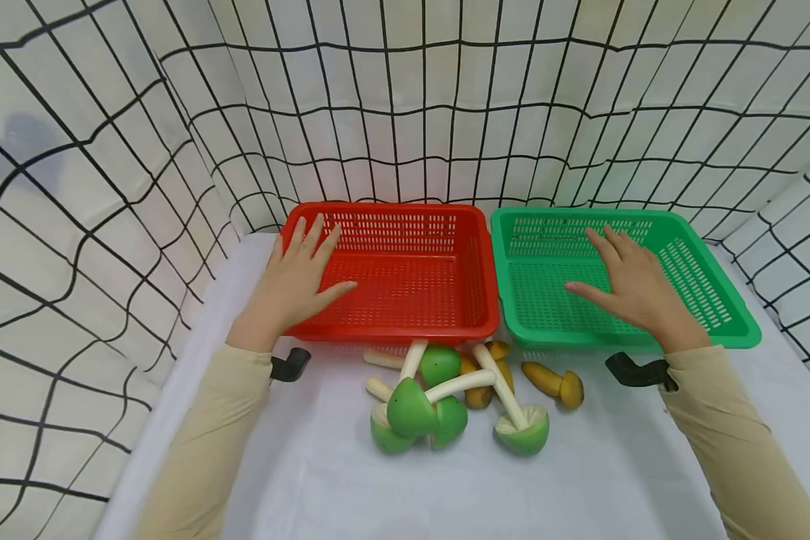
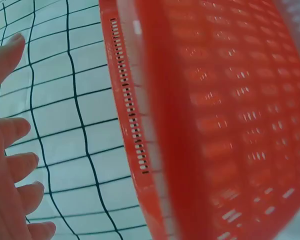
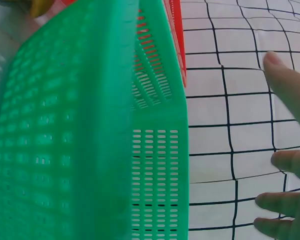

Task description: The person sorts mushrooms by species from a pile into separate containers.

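My left hand [image 1: 293, 281] hovers over the left end of the red basket [image 1: 391, 330], fingers spread and holding nothing. Over the green basket [image 1: 580, 337] is my right hand [image 1: 637, 289], its fingers extended and apart. Both baskets are rectangular with slotted walls and stand side by side. In front of them lies a pile of green-capped mushrooms [image 1: 413, 409] with pale stems. Another green-capped mushroom [image 1: 523, 435] lies to the right, its stem pointing back at the baskets. A yellow-brown mushroom [image 1: 553, 382] sits near the green basket; more brown ones are partly hidden behind the pile.
A black grid net [image 1: 418, 112] hangs before white cloth at the back and both sides. White cloth covers the table [image 1: 351, 495]. Dark wrist mounts [image 1: 290, 365] stick out inward from both beige sleeves [image 1: 196, 450].
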The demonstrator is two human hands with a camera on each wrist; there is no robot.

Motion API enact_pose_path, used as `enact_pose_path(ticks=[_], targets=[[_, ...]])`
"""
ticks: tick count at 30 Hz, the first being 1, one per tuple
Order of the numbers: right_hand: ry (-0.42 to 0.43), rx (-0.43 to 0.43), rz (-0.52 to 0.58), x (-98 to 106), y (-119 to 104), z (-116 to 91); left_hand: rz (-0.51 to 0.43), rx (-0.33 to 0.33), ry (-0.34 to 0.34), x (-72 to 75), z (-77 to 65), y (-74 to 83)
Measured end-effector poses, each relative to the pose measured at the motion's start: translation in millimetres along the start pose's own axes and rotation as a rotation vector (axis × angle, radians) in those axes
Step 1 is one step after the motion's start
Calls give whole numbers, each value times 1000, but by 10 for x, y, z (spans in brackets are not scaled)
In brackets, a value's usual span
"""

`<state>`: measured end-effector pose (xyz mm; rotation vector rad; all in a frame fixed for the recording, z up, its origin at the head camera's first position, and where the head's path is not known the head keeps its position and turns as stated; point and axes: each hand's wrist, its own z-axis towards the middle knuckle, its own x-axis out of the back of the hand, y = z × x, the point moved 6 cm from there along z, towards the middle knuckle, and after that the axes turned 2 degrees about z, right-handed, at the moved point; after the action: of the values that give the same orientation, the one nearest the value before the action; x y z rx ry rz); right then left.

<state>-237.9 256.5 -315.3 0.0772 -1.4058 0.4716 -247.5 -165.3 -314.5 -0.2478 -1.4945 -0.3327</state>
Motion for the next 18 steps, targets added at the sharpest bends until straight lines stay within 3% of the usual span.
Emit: enact_pose_path(ticks=[7, 18], targets=[[138, 114, 20, 15, -118, -172, -70, 32, 30, -65, -218, -160], [171, 168, 135, -62, -402, -664, -128, 119, 30, -378, -594, -481]])
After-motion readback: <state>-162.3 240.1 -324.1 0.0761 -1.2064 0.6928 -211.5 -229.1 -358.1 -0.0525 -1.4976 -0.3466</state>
